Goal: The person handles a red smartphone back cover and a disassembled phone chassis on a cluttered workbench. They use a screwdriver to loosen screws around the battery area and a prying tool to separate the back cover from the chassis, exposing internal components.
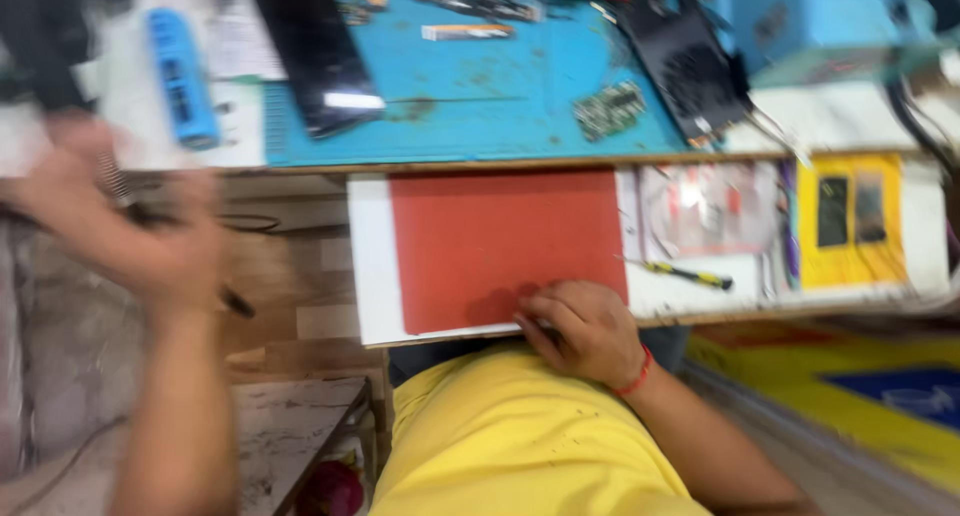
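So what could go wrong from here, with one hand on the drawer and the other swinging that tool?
The left hand is blurred mid-swing with a dark tool, so it could strike the bench edge. The right hand rests on the front edge of the pulled-out drawer, where fingers could get pinched. The small screwdriver could roll off.

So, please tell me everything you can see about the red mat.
The red mat is a flat, plain rectangle, rubbery-looking, lying on a white pull-out shelf below the blue work mat. Its surface is bare. The right hand rests on its near edge, fingers curled, casting a small shadow.
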